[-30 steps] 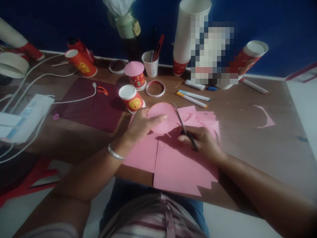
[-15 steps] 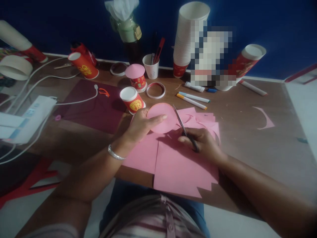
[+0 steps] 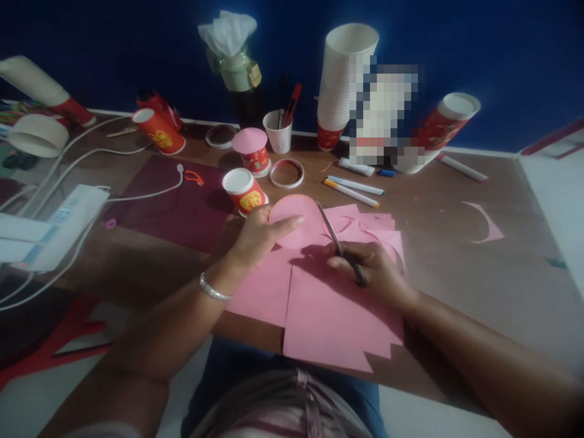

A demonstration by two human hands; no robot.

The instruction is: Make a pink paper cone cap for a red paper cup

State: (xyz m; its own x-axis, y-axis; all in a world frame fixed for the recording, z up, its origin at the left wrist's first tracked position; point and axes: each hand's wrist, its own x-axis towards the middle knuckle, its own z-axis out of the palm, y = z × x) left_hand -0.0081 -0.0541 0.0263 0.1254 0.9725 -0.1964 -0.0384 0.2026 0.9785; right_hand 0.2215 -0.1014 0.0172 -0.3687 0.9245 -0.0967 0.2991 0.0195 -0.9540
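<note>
My left hand (image 3: pixel 258 234) pinches a round pink paper disc (image 3: pixel 294 220), thumb on top, and holds it just above the table. My right hand (image 3: pixel 371 267) is closed round the handles of a pair of scissors (image 3: pixel 335 240); the blades point up and left and meet the disc's right edge. Under both hands lie pink paper sheets (image 3: pixel 328 310) with cut-out scraps (image 3: pixel 374 228) beyond the scissors. A silver bangle sits on my left wrist.
Red-and-white paper cups (image 3: pixel 244 190) stand behind the disc, one topped with a pink lid (image 3: pixel 250 149). A tall cup stack (image 3: pixel 340 85), markers (image 3: pixel 353 188), a cut cup rim ring (image 3: pixel 286 173), a dark red sheet (image 3: pixel 177 204), a power strip with cables (image 3: pixel 50 225) and a pink sliver (image 3: pixel 486 222) surround the spot.
Both hands keep their grip and stay in place on the disc and scissors. The whole view has shifted slightly downward as my head tilted up.
</note>
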